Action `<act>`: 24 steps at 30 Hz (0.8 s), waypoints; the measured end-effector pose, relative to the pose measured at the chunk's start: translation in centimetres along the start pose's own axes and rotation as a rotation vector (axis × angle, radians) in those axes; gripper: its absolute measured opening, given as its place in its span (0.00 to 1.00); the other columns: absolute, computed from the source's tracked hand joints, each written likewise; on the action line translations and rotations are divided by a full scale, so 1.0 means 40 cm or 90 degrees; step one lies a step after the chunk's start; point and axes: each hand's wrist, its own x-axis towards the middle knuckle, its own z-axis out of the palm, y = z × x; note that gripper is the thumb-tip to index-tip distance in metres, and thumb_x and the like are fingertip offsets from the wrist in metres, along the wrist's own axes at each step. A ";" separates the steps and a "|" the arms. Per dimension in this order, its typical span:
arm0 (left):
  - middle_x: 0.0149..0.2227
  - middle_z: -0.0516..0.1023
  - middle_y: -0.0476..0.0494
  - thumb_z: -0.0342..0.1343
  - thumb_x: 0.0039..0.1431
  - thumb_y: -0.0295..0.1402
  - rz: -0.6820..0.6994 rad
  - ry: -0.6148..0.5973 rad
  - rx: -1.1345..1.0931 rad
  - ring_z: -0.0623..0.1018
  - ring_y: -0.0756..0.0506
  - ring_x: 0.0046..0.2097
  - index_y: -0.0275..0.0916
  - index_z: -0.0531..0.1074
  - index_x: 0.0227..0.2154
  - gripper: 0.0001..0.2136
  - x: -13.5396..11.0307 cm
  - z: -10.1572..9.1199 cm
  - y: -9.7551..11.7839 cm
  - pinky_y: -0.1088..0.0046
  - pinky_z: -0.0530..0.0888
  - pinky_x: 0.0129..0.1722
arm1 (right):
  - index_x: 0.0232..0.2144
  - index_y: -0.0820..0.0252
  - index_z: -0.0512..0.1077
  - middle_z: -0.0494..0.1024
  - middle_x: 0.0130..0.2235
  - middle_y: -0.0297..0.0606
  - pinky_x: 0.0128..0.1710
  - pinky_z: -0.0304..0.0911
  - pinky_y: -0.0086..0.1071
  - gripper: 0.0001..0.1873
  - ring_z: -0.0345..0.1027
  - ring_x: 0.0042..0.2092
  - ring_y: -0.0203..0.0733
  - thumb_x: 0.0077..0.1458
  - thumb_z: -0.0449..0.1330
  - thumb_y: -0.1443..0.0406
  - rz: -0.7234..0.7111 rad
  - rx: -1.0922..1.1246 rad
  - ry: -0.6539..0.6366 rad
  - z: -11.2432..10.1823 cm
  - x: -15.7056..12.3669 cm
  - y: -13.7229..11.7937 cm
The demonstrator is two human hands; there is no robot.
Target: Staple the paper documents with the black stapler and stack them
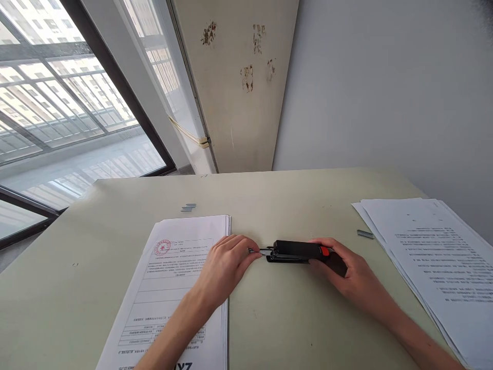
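A black stapler [296, 250] with a red patch at its rear lies level over the table. My right hand [348, 270] grips its rear end between thumb and fingers. From the stapler's front end a thin metal rod-like part [265, 250] sticks out to the left. My left hand [234, 257] pinches the outer end of that part, fingers closed; the fingertips partly hide it. Under my left wrist lies a stack of printed papers [169, 282] with a red round stamp on its top sheet.
Several strips of staples [188, 207] lie behind the left paper stack. One more staple strip [365, 234] lies beside a second paper stack [442, 257] on the right. The pale table [269, 205] ends before a grey wall [385, 92] and a window [69, 92].
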 end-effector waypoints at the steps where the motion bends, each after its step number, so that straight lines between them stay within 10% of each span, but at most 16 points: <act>1: 0.42 0.84 0.49 0.55 0.76 0.36 -0.003 0.000 -0.004 0.82 0.45 0.42 0.43 0.76 0.42 0.07 0.002 -0.001 0.000 0.66 0.75 0.46 | 0.55 0.46 0.73 0.82 0.46 0.37 0.37 0.70 0.35 0.21 0.76 0.44 0.48 0.68 0.59 0.44 0.001 0.001 -0.002 0.000 -0.001 0.000; 16: 0.46 0.84 0.47 0.55 0.76 0.39 -0.047 0.039 -0.036 0.83 0.43 0.47 0.44 0.75 0.47 0.07 0.003 -0.002 0.000 0.64 0.78 0.48 | 0.55 0.46 0.74 0.83 0.47 0.38 0.31 0.69 0.33 0.21 0.76 0.43 0.48 0.68 0.59 0.45 -0.002 -0.022 0.006 0.001 0.000 -0.001; 24: 0.43 0.87 0.43 0.65 0.67 0.47 -0.375 0.076 -0.558 0.86 0.41 0.49 0.41 0.79 0.51 0.17 0.022 -0.031 0.004 0.58 0.78 0.60 | 0.55 0.48 0.74 0.83 0.47 0.38 0.35 0.71 0.34 0.21 0.78 0.44 0.48 0.68 0.59 0.46 -0.016 -0.013 0.013 0.004 0.000 -0.002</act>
